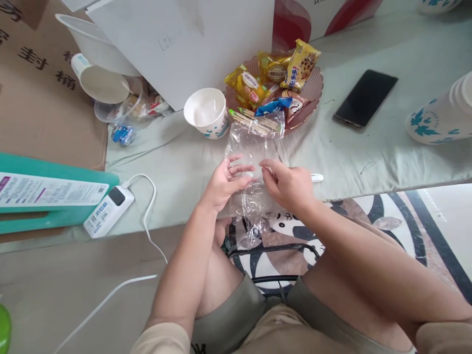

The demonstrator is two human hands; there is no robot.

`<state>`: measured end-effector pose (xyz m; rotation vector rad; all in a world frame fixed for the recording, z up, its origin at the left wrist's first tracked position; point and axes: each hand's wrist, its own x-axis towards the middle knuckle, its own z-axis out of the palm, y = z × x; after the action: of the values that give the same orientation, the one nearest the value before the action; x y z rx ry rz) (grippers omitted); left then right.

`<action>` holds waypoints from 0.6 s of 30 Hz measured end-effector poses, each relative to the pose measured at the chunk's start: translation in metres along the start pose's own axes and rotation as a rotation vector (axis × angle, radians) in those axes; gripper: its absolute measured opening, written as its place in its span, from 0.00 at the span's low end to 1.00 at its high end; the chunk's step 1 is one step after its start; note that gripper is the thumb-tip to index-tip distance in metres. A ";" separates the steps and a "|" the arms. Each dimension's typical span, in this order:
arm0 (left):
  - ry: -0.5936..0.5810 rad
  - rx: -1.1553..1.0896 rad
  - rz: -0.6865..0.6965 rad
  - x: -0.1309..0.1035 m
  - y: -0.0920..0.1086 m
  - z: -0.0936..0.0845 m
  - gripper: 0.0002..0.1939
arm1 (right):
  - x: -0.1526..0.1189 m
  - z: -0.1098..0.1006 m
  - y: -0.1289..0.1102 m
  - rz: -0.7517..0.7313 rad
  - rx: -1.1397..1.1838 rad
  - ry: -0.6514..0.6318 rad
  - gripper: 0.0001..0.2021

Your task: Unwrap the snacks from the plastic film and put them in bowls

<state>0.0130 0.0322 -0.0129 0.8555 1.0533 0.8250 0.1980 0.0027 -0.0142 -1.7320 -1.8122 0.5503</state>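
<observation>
A crinkled clear plastic bag (254,142) stretches from the plate's near rim down past the table edge. My left hand (226,183) lies against its left side, fingers stretched and apart. On the other side, my right hand (289,184) is closed, thumb and forefinger pinching the plastic. Several thin pale sticks with green ends (256,123) show at the bag's top; whether they are inside it or beneath it I cannot tell. Just beyond stands a glass plate (313,96) of wrapped snacks (250,87), with a white paper cup (206,115) on its left.
A black phone (366,99) and stacked paper cups (438,115) occupy the right side. At left are a power bank (108,211) with a white cable (149,201), a teal container (55,196) and a clear tub (118,110). A white box (177,44) stands behind.
</observation>
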 end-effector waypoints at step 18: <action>-0.057 0.244 -0.029 -0.003 0.005 -0.014 0.26 | 0.008 -0.013 0.010 -0.004 0.572 -0.327 0.17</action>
<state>-0.0016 0.0343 -0.0105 1.0609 1.1286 0.6516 0.2140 0.0103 -0.0101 -1.2959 -1.6378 1.2698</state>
